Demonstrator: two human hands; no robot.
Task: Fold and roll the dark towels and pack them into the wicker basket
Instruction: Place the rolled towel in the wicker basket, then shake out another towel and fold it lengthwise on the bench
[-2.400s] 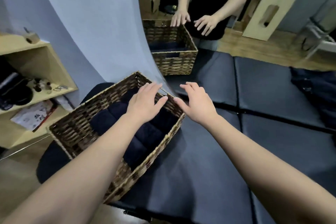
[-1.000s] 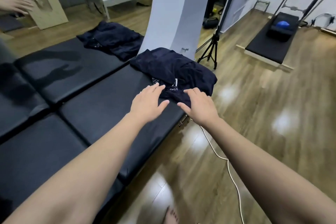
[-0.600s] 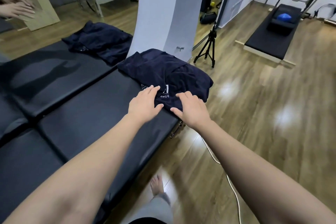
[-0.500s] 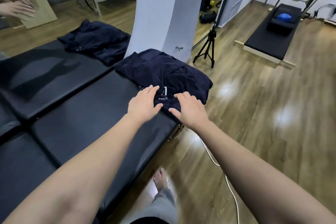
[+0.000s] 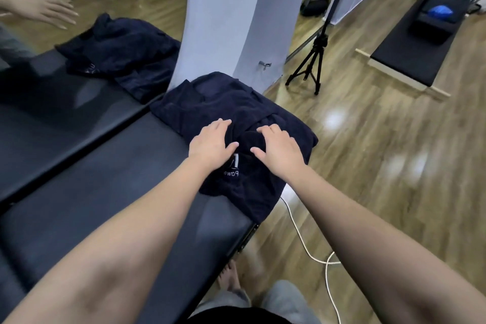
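Observation:
A heap of dark navy towels (image 5: 223, 105) lies crumpled on the right end of the black padded bench (image 5: 110, 184), with white lettering showing near its front edge. My left hand (image 5: 211, 143) lies flat on the heap with its fingers spread. Just to the right, my right hand (image 5: 278, 150) rests palm-down on the same heap. Neither hand grips the cloth. The wicker basket is out of view.
A mirror on the left reflects the towels (image 5: 123, 52) and a person's hands (image 5: 39, 8). A pale curved panel (image 5: 236, 8) stands behind the heap. On the wooden floor are a tripod (image 5: 313, 60), a white cable (image 5: 310, 250) and a black platform (image 5: 423, 34).
My view turned from the wicker basket to the bench's right end. Both hands moved forward onto the towel heap, which is now closer, and I have stepped nearer.

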